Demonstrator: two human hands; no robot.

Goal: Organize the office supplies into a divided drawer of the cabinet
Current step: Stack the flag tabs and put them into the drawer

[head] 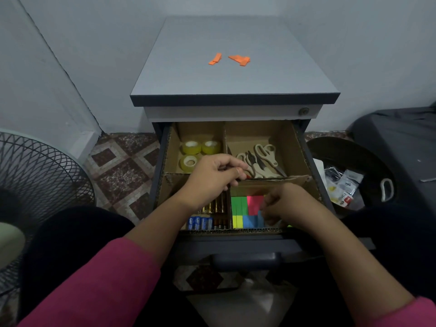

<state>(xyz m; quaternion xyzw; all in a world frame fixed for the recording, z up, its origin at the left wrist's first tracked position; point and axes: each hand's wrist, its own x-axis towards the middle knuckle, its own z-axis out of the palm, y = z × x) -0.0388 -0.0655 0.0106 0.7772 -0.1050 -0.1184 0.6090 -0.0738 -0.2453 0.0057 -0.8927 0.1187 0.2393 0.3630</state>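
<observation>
While the divider (271,179) is pinched by the left hand (212,177) and the notes (247,211) in the drawer's (313,161) front-right compartment are fingered by the curled right hand (282,204), stacks should be squared flat before the orange notes (239,59) are fetched from the cabinet (236,100).

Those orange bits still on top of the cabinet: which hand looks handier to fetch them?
Probably the left hand. It hovers higher, over the cardboard divider, nearer the orange pieces, though it seems to pinch something small. The right hand is down among the coloured sticky notes.
</observation>
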